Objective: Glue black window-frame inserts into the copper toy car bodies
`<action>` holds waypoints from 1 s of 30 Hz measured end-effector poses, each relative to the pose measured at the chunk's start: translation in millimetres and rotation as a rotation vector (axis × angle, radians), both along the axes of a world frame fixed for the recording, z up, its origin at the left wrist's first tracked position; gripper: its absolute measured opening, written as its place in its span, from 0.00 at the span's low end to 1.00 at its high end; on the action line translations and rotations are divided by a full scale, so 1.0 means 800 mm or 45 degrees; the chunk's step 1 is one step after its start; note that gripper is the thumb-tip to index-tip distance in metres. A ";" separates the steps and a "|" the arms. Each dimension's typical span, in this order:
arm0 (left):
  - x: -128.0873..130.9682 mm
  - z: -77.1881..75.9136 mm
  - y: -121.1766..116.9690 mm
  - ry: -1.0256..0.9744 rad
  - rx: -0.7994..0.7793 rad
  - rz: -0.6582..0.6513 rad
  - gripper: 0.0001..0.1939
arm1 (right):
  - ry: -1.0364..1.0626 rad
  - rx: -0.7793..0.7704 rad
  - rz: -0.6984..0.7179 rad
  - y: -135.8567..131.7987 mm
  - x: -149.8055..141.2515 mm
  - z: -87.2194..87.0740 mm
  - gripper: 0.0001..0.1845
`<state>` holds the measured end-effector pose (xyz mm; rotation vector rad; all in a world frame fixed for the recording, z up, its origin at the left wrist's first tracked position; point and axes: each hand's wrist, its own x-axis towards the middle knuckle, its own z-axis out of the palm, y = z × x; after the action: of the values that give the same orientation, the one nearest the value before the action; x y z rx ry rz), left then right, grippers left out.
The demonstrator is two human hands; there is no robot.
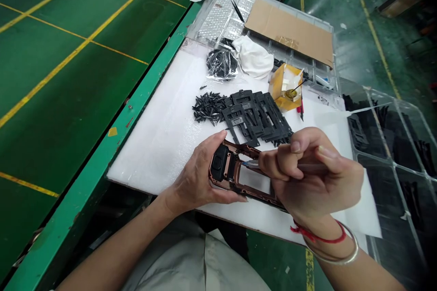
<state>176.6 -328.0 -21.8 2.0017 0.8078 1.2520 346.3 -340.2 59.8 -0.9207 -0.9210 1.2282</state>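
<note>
My left hand (196,173) grips one end of a long copper-and-black housing (232,169), thumb along the far side and fingers along the near side. The housing has a rectangular opening in its middle and a raised black part at the left end. In my right hand (316,175) is a slim pen-like tool (251,163) with a translucent shaft. Its bluish tip is at the edge of the opening; I cannot tell whether it touches. My right hand covers the housing's right end. Just beyond lie overlapping flat black plastic frames (252,116).
On the white foam sheet (153,145) are small black pieces (208,108), a clear bag (221,63), a white cloth (253,57) and a yellow box (287,86). Cardboard (290,32) lies on a clear tray behind. Another divided tray (392,161) stands right; a green belt (85,100) runs left.
</note>
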 end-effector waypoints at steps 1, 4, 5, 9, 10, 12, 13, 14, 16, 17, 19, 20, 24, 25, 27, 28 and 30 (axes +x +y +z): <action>0.000 0.000 0.000 0.000 0.004 0.000 0.58 | 0.002 0.001 -0.006 0.000 0.000 0.000 0.11; -0.001 0.000 0.000 0.005 0.005 -0.003 0.57 | 0.002 -0.002 -0.009 0.001 -0.001 0.001 0.10; -0.001 0.001 0.000 0.007 0.003 -0.005 0.57 | -0.002 -0.006 -0.012 0.001 -0.001 0.001 0.10; -0.001 0.001 0.001 -0.004 0.009 -0.017 0.58 | -0.029 0.015 -0.026 0.001 -0.001 0.001 0.10; -0.001 0.001 0.001 -0.009 0.008 -0.020 0.58 | -0.032 0.014 -0.028 0.001 -0.001 0.001 0.10; -0.001 0.000 0.001 -0.016 0.008 -0.022 0.58 | -0.028 0.005 -0.032 0.001 -0.001 0.002 0.09; -0.001 0.000 0.001 -0.018 0.012 -0.021 0.57 | -0.025 0.002 -0.035 0.001 -0.001 0.002 0.09; -0.001 0.000 0.001 -0.018 0.017 -0.022 0.57 | -0.021 -0.001 -0.039 0.000 -0.001 0.003 0.08; -0.001 0.000 0.001 -0.017 0.015 -0.022 0.58 | -0.019 -0.007 -0.042 0.000 -0.002 0.004 0.08; -0.001 0.000 0.001 -0.015 0.009 -0.023 0.58 | -0.019 -0.010 -0.043 0.001 -0.003 0.004 0.08; -0.002 0.000 0.001 -0.013 -0.007 -0.027 0.58 | -0.018 -0.029 -0.057 0.001 -0.004 0.004 0.07; -0.002 0.000 0.001 -0.013 -0.014 -0.028 0.58 | -0.015 -0.032 -0.060 0.001 -0.004 0.004 0.07; -0.002 0.001 0.001 -0.012 -0.003 -0.028 0.58 | 0.018 -0.024 -0.054 -0.003 -0.001 0.002 0.09; -0.002 0.001 0.001 -0.009 0.005 -0.026 0.58 | 0.029 -0.031 -0.063 -0.005 0.001 0.003 0.09; -0.003 0.002 0.001 -0.004 0.022 -0.029 0.57 | 0.051 -0.044 -0.081 -0.011 0.006 0.005 0.10; -0.003 0.002 0.001 -0.006 0.029 -0.035 0.57 | 0.057 -0.042 -0.079 -0.015 0.008 0.006 0.10; -0.004 0.002 0.001 -0.021 0.039 -0.060 0.57 | 0.067 -0.033 -0.054 -0.024 0.012 0.009 0.11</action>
<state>173.2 -327.5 -20.0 2.0202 0.7335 1.2591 356.2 -359.2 67.0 -0.9199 -0.8418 1.2249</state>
